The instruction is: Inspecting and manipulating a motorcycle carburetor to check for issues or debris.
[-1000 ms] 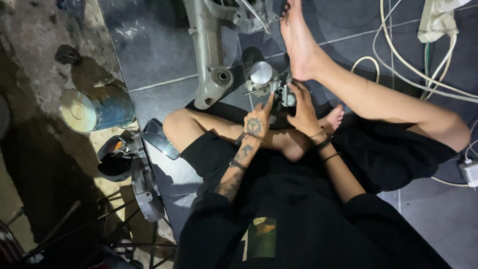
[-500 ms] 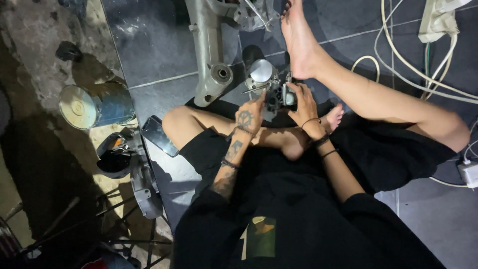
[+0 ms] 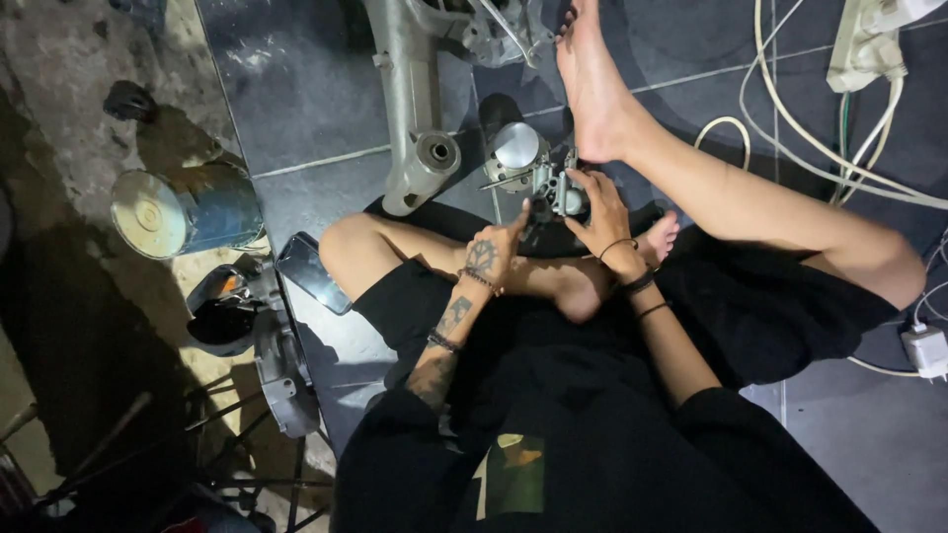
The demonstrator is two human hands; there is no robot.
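Nearest the camera, at the bottom of the frame, lay the person's black shirt point(image 3: 592, 444) and black shorts, with both forearms reaching up toward the centre. The left hand point(image 3: 494, 252), tattooed on its back and wearing a bracelet, had its fingers narrowed and pointed up against the small metal engine part point(image 3: 553, 188), touching its lower left side. The right hand point(image 3: 604, 219), with dark bands at the wrist, was wrapped around the right side of the same part, holding it just above the crossed shin. The part sat at centre frame, just below the bare foot point(image 3: 592, 89) that stretched to the top edge, and its round shiny cap point(image 3: 515, 146) faced upward on the left.

Left of the bent knee, a dark phone point(image 3: 311, 273) lay on the tiled floor point(image 3: 296, 89), beside a grey metal casing point(image 3: 281, 370). Further left stood a blue tin can point(image 3: 188, 209) on its side. Beyond the hands, a silver swingarm-like casting point(image 3: 415, 109) ran to the top of the frame. White cables point(image 3: 820, 148) and a power strip point(image 3: 869, 39) filled the upper right.
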